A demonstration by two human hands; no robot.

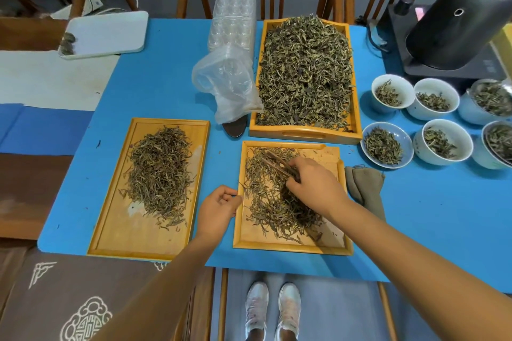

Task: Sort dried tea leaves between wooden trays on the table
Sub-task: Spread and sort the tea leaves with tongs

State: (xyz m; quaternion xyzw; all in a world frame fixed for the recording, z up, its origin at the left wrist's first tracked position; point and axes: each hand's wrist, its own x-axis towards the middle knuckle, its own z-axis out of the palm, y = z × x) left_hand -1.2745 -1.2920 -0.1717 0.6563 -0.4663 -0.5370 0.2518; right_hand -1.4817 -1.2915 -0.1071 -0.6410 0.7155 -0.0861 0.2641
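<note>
I see a blue table (415,230) with wooden chairs behind it and a black machine (454,25) at the far right. Six bowls (442,141) of leaves crowd the right edge; a clear bag (227,86) and plastic moulds (234,22) sit just left of the far tray (304,133), which is heaped with tea. A grey cloth (365,185) lies beside the near tray (291,243). The left tray (110,216) carries a long pile of thin, dark, twisted leaves (159,174). In the near tray the leaves lie looser. My right hand (313,185) grips dark tongs (277,163) over them, fingers closed on the handles. My left hand (219,207) rests at the tray's left rim, fingers curled; whether it holds a leaf I cannot tell.
</note>
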